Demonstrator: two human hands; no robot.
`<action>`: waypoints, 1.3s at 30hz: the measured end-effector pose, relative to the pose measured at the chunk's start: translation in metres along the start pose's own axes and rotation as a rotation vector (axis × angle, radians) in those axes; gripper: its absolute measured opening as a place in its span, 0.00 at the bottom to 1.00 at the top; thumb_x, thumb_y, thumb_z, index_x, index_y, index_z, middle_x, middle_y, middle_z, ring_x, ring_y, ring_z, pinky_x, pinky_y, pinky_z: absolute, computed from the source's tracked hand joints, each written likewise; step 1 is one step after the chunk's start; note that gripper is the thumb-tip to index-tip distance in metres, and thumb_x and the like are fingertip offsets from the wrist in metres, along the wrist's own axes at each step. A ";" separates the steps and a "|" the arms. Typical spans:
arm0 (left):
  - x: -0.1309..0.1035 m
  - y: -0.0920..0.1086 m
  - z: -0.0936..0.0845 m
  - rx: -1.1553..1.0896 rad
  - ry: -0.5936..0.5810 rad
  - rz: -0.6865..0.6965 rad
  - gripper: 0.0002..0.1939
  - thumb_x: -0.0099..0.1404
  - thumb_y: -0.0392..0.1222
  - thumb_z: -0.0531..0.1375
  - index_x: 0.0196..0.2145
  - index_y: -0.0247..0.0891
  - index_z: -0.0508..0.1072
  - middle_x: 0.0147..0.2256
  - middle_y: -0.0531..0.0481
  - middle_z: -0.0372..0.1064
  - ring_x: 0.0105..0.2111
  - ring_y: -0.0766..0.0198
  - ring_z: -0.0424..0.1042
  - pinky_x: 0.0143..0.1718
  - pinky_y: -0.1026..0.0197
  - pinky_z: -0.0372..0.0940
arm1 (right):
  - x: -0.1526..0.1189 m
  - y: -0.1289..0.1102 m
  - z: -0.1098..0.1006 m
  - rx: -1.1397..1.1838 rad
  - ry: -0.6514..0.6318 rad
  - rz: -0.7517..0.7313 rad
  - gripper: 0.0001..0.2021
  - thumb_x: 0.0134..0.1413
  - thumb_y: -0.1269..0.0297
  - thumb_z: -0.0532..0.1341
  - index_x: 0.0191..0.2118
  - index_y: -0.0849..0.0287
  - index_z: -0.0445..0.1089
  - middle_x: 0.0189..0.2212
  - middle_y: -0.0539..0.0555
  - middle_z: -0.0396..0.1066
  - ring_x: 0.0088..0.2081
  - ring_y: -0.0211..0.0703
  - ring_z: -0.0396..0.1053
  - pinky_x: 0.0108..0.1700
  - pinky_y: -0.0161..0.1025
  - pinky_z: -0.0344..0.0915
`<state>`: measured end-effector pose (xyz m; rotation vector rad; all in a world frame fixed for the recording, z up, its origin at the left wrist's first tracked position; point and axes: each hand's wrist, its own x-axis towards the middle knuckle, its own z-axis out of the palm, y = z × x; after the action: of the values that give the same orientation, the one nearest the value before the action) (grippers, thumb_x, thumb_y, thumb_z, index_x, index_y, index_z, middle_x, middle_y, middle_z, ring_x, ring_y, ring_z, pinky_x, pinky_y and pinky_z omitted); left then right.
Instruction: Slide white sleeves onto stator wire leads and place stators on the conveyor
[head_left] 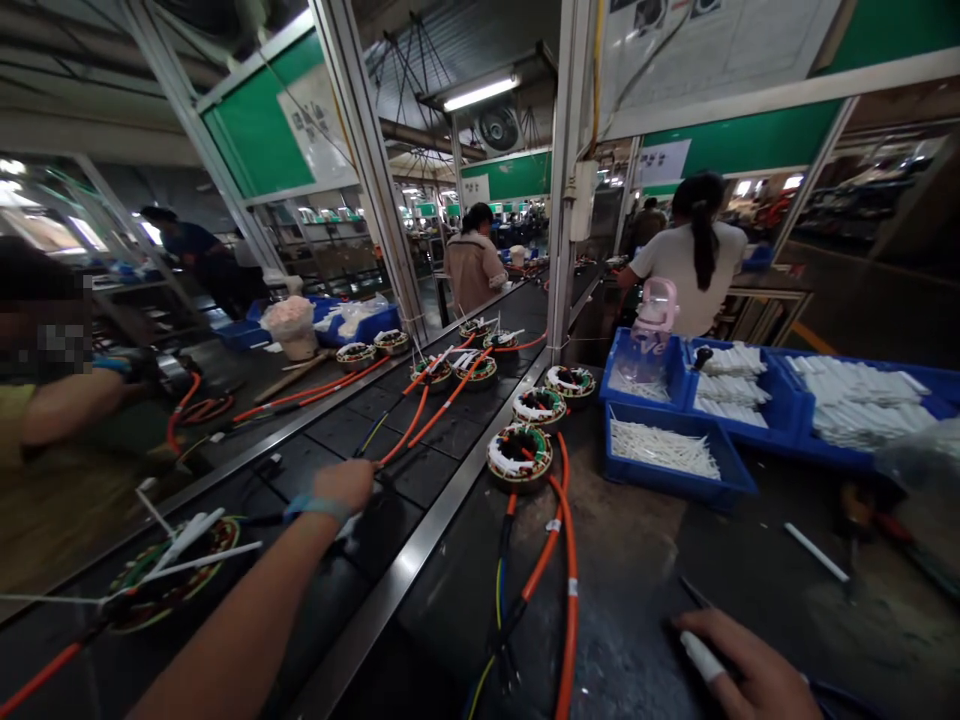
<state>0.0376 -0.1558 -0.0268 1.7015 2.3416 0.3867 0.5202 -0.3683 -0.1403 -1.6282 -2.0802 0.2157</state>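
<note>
Over the conveyor (405, 500), my left hand (343, 490) is closed at the end of an orange cable (405, 437). That cable leads to wound motor stators (474, 370) further up the belt. Beside my left forearm lies another stator (176, 570) with white sleeves across it. My right hand (742, 665) is low at the right over the bench, its thumb wrapped in white and its fingers bent together. A dark pointed tool tip (696, 592) shows just beyond its fingers; whether the hand grips that tool is hidden.
On the bench by the metal rail (442, 510), several stators (519, 455) trail orange cables (568, 560). Blue bins (675, 480) hold white sleeves and sticks. A loose white tube (816, 552) lies at right. Co-workers sit along the line, one close at left (67, 400).
</note>
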 end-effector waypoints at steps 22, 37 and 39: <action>-0.079 0.092 0.024 -0.029 -0.241 0.942 0.14 0.66 0.44 0.52 0.46 0.45 0.72 0.41 0.52 0.72 0.40 0.66 0.69 0.44 0.68 0.62 | 0.083 -0.147 0.010 1.509 -0.401 0.346 0.34 0.55 0.50 0.56 0.64 0.54 0.44 0.54 0.62 0.63 0.48 0.48 0.68 0.53 0.50 0.60; 0.125 0.117 0.059 0.327 0.116 0.496 0.27 0.57 0.66 0.51 0.47 0.51 0.72 0.59 0.49 0.54 0.59 0.32 0.39 0.52 0.24 0.32 | 0.090 -0.144 0.057 0.222 -0.141 -0.172 0.10 0.47 0.71 0.56 0.37 0.59 0.68 0.59 0.61 0.54 0.57 0.50 0.57 0.55 0.45 0.59; 0.132 0.116 0.061 0.340 0.111 0.464 0.30 0.55 0.69 0.50 0.43 0.48 0.75 0.59 0.49 0.53 0.58 0.30 0.41 0.52 0.24 0.32 | 0.091 -0.142 0.057 0.247 -0.151 -0.174 0.10 0.46 0.72 0.56 0.37 0.59 0.68 0.58 0.60 0.56 0.57 0.50 0.57 0.55 0.45 0.59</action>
<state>0.1209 0.0093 -0.0486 2.4529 2.1597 0.1618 0.3547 -0.3117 -0.1064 -1.3139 -2.1925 0.5280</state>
